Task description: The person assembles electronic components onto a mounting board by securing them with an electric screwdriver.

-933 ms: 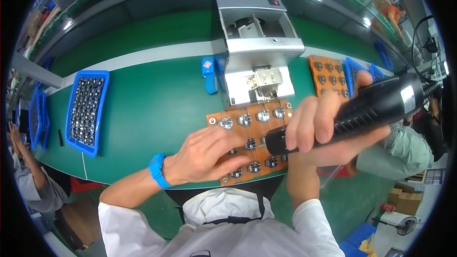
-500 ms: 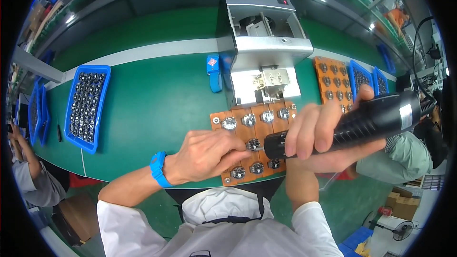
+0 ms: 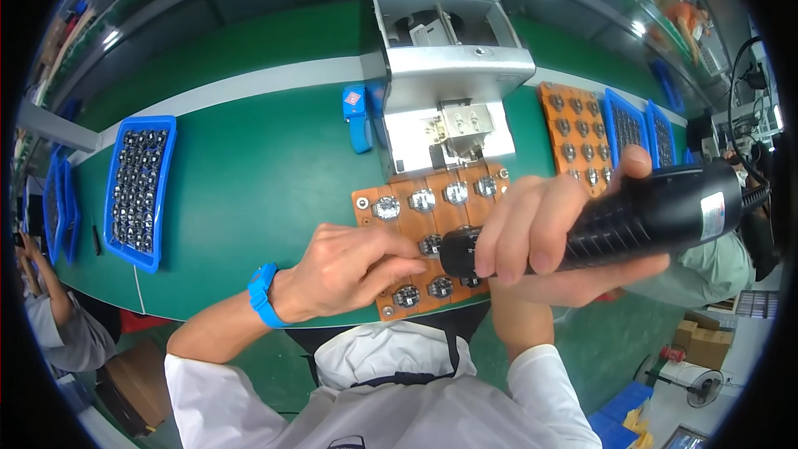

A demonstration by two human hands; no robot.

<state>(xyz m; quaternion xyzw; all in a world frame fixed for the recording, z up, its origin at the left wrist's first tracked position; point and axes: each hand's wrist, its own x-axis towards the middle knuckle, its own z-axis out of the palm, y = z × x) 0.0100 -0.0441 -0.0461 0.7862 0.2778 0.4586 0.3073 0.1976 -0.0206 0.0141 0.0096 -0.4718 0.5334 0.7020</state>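
A black electric screwdriver (image 3: 640, 220) lies across my right hand (image 3: 540, 233), its fingers wrapped round the front of the body. Its nose points left over an orange fixture board (image 3: 395, 237), close to a round metal part (image 3: 431, 245) in the middle row. My left hand (image 3: 353, 270) is beside that part, thumb and forefinger pinched near the driver's tip. Whatever the pinch holds is too small or hidden to make out. Several other round silvery parts sit in rows on the board, some covered by my right hand and the driver.
A silver bench machine (image 3: 449, 66) stands behind the board, a blue strap (image 3: 356, 120) to its left. A blue tray (image 3: 137, 191) of small metal parts lies left on the green table (image 3: 249, 175). Another loaded orange board (image 3: 575, 129) and blue trays (image 3: 628, 129) are at right.
The view has shifted slightly, so the table things sit a little further left and up. My left fingertips have drawn slightly back from the driver's tip; the right hand still holds the driver.
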